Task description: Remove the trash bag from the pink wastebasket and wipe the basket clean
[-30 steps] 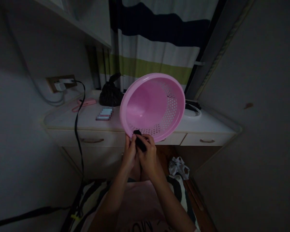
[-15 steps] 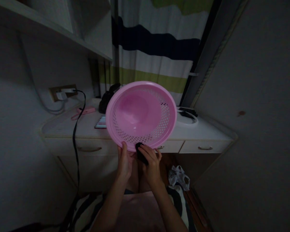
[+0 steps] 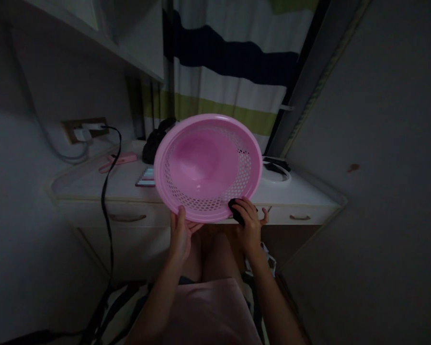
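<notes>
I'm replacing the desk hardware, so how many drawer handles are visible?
2 clearly: the left handle, left of the pink basket; the right handle, right of the right hand. Basket or hand may hide another.

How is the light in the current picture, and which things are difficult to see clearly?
Head view: dim overall, with a small glint inside the pink basket; head view: the black thing in the right hand shows little detail; head view: the flat thing is pixelated.

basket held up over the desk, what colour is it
The basket is pink; it shows best in the head view.
</notes>
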### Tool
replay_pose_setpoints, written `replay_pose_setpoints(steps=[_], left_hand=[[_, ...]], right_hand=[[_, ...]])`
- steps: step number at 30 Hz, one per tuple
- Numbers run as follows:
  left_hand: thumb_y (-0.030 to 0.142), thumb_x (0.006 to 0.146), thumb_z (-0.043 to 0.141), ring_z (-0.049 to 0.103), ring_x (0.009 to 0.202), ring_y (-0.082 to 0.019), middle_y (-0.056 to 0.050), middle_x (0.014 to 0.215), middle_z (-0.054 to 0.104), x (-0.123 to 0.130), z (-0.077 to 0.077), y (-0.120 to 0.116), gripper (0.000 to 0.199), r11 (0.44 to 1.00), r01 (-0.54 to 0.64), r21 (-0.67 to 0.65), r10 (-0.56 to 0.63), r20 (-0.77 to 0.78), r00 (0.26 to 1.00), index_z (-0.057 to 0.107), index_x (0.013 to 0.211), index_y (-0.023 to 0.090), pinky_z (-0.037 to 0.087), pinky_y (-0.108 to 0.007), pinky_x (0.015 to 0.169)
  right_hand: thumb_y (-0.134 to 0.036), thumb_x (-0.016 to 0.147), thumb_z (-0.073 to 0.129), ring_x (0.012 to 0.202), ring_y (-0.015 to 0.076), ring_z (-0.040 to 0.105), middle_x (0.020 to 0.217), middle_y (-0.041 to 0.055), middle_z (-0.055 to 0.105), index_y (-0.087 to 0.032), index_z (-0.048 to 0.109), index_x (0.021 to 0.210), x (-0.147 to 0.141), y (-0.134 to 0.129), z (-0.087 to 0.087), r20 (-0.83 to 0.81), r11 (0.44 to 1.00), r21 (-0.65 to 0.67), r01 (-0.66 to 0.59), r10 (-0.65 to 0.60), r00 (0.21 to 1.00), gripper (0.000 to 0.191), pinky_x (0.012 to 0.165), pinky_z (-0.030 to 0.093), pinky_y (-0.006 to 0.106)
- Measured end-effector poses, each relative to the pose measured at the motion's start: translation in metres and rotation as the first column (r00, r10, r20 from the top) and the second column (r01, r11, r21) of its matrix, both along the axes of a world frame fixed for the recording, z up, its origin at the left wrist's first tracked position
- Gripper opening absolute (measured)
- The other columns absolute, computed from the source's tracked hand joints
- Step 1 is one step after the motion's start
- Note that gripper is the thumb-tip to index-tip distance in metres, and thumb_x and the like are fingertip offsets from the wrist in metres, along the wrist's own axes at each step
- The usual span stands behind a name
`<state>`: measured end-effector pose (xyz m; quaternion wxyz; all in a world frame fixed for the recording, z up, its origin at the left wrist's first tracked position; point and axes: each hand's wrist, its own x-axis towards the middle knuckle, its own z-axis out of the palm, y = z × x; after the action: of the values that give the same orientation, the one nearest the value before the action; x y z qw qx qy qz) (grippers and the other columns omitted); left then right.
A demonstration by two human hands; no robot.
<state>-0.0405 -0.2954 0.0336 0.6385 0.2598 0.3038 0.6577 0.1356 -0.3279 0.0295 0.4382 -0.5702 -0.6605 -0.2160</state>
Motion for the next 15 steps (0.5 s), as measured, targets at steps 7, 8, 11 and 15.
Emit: replay_pose_setpoints(steps=[7, 8, 11, 15], left_hand=[[0.043, 0.081, 0.055, 0.067, 0.079, -0.019, -0.010, 0.123, 0.057, -0.003, 0.004, 0.000, 0.052, 0.999, -0.042, -0.013, 0.041, -0.060, 0.997, 0.039, 0.128, 0.031, 0.055, -0.040, 0.072], [0.043, 0.081, 0.054, 0.067, 0.078, -0.018, -0.011, 0.122, 0.057, -0.003, 0.005, 0.000, 0.051, 0.999, -0.041, -0.013, 0.040, -0.069, 0.997, 0.040, 0.128, 0.030, 0.055, -0.039, 0.072], [0.045, 0.081, 0.054, 0.067, 0.076, -0.017, -0.011, 0.117, 0.060, -0.004, 0.006, 0.001, 0.051, 0.999, -0.040, -0.014, 0.038, -0.094, 0.995, 0.041, 0.127, 0.029, 0.055, -0.037, 0.071], [0.045, 0.077, 0.060, 0.066, 0.081, -0.018, -0.009, 0.111, 0.063, -0.006, 0.005, 0.003, 0.051, 0.998, -0.065, -0.006, 0.065, -0.100, 0.993, 0.047, 0.123, 0.026, 0.054, -0.037, 0.075]], right_hand=[[0.002, 0.055, 0.035, 0.137, 0.0226, 0.024, 0.148, 0.0043, 0.028, -0.024, 0.061, 0.109, 0.029, 0.015, 0.034, -0.181, 0.992, 0.128, -0.016, 0.039, 0.983, 0.065, 0.102, 0.026, 0.048], [0.001, 0.056, 0.036, 0.136, 0.0229, 0.026, 0.149, 0.0047, 0.025, -0.023, 0.062, 0.107, 0.032, 0.017, 0.037, -0.241, 0.989, 0.137, -0.055, 0.087, 0.967, 0.062, 0.102, 0.029, 0.047], [-0.003, 0.058, 0.038, 0.125, 0.0230, 0.044, 0.137, 0.0100, 0.045, -0.019, 0.064, 0.102, 0.039, 0.024, 0.043, -0.427, 0.966, 0.154, -0.208, 0.255, 0.867, 0.054, 0.100, 0.036, 0.043], [-0.009, 0.058, 0.042, 0.104, 0.0233, 0.059, 0.104, 0.0081, 0.067, -0.018, 0.066, 0.095, 0.040, 0.028, 0.044, -0.619, 0.928, 0.140, -0.344, 0.354, 0.701, 0.045, 0.093, 0.043, 0.042]])
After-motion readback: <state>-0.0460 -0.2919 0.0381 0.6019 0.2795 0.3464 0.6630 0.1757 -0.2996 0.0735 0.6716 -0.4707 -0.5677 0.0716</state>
